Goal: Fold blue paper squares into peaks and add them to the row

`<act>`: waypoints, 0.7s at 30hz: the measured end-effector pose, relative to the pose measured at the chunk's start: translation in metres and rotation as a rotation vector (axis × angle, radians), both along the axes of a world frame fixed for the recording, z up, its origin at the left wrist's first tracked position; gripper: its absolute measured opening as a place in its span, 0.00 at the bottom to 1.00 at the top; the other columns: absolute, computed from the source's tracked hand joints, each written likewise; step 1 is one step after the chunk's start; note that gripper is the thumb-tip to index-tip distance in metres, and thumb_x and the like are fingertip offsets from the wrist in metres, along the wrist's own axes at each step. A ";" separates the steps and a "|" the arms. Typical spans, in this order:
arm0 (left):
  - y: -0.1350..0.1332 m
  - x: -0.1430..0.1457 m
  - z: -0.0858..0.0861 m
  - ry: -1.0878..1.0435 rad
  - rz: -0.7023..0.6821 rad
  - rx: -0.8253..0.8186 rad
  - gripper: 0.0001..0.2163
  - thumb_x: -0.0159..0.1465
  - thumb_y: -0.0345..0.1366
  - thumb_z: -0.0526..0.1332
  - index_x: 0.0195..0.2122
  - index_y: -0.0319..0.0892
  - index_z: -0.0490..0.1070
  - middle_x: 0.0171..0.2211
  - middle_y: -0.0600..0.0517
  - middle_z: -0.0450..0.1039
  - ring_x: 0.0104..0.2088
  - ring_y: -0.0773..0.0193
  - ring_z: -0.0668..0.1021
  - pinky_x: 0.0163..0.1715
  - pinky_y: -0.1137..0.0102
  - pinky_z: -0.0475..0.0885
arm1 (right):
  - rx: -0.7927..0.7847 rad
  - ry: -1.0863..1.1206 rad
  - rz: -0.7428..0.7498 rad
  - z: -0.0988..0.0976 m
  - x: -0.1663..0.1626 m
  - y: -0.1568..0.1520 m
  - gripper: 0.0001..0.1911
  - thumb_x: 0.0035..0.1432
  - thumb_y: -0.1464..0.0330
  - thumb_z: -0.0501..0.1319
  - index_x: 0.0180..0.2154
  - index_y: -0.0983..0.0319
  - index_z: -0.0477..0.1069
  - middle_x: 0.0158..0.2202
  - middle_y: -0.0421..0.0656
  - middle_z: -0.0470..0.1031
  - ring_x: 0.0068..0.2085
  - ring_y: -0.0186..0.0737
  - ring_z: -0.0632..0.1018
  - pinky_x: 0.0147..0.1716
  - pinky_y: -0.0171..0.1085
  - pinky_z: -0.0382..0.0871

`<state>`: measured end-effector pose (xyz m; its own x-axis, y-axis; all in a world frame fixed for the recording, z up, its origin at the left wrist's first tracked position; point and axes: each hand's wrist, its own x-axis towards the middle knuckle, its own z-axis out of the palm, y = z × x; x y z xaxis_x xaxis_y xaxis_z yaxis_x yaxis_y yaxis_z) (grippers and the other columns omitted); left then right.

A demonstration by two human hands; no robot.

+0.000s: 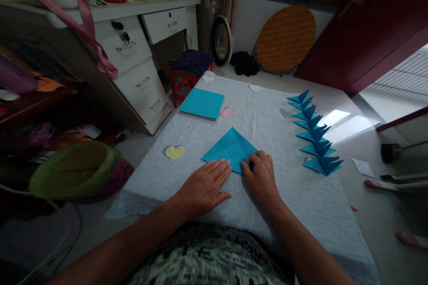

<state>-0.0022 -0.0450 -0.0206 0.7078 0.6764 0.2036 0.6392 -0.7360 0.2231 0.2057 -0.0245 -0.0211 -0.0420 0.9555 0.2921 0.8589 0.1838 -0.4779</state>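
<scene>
both hands flat on blue paper [230,148] – left hand [204,185] fingers spread, right hand [261,175] fingers curled pressing edge.

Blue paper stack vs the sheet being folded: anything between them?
Head view: only a small pink paper heart beside the blue paper stack; otherwise bare grey mat up to the folded blue sheet pressed by left hand and right hand.

Blue folded paper [230,148], grey quilted mat [267,120], yellow heart patch [174,152], red stool [182,83]
</scene>
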 end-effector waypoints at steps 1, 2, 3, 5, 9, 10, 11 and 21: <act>0.000 0.000 0.001 0.007 0.003 -0.012 0.28 0.68 0.48 0.58 0.64 0.37 0.60 0.65 0.39 0.63 0.66 0.51 0.65 0.63 0.57 0.62 | 0.006 0.002 -0.003 0.000 0.000 0.000 0.08 0.59 0.70 0.58 0.27 0.59 0.69 0.34 0.47 0.70 0.39 0.48 0.68 0.41 0.47 0.63; -0.001 -0.001 0.001 0.014 0.005 -0.021 0.28 0.68 0.48 0.58 0.65 0.38 0.59 0.66 0.40 0.62 0.66 0.51 0.64 0.64 0.57 0.61 | 0.010 0.004 -0.007 0.000 0.000 0.000 0.07 0.59 0.70 0.58 0.28 0.58 0.69 0.34 0.46 0.70 0.39 0.48 0.68 0.42 0.47 0.63; 0.000 -0.001 0.001 0.021 0.005 -0.025 0.29 0.68 0.49 0.58 0.65 0.39 0.59 0.66 0.40 0.62 0.66 0.52 0.64 0.64 0.58 0.61 | 0.012 0.004 -0.011 0.000 0.000 0.000 0.07 0.59 0.70 0.58 0.28 0.58 0.68 0.34 0.46 0.70 0.39 0.48 0.68 0.42 0.47 0.63; 0.000 -0.001 0.001 0.033 0.007 -0.026 0.29 0.68 0.49 0.58 0.65 0.39 0.59 0.66 0.41 0.61 0.67 0.52 0.64 0.64 0.58 0.60 | 0.006 -0.001 -0.020 0.000 0.000 0.000 0.07 0.59 0.71 0.58 0.28 0.58 0.68 0.34 0.46 0.70 0.40 0.48 0.68 0.42 0.47 0.63; 0.000 -0.001 -0.001 0.042 0.009 -0.020 0.29 0.68 0.49 0.58 0.65 0.37 0.59 0.66 0.40 0.61 0.67 0.52 0.63 0.65 0.58 0.59 | -0.010 -0.010 -0.034 0.001 0.001 0.000 0.08 0.59 0.71 0.59 0.27 0.59 0.68 0.34 0.46 0.69 0.40 0.48 0.68 0.42 0.47 0.63; 0.000 -0.001 -0.001 0.040 0.008 -0.023 0.29 0.68 0.49 0.58 0.65 0.38 0.59 0.67 0.40 0.61 0.67 0.52 0.63 0.65 0.58 0.59 | -0.005 -0.011 -0.037 0.001 0.001 0.000 0.08 0.59 0.70 0.59 0.27 0.59 0.68 0.34 0.46 0.69 0.39 0.48 0.68 0.42 0.47 0.63; -0.001 -0.001 -0.001 0.035 0.009 -0.028 0.29 0.68 0.49 0.58 0.65 0.39 0.59 0.67 0.41 0.60 0.67 0.52 0.63 0.65 0.58 0.59 | 0.002 -0.013 -0.040 0.001 0.002 0.000 0.08 0.59 0.70 0.59 0.27 0.58 0.68 0.34 0.46 0.69 0.39 0.48 0.68 0.42 0.47 0.62; 0.000 0.000 -0.001 0.032 0.031 -0.077 0.29 0.68 0.50 0.57 0.66 0.42 0.58 0.66 0.43 0.61 0.66 0.53 0.63 0.64 0.58 0.58 | 0.025 -0.013 -0.055 -0.001 0.003 0.001 0.09 0.59 0.70 0.59 0.26 0.58 0.68 0.34 0.46 0.69 0.39 0.49 0.68 0.41 0.47 0.63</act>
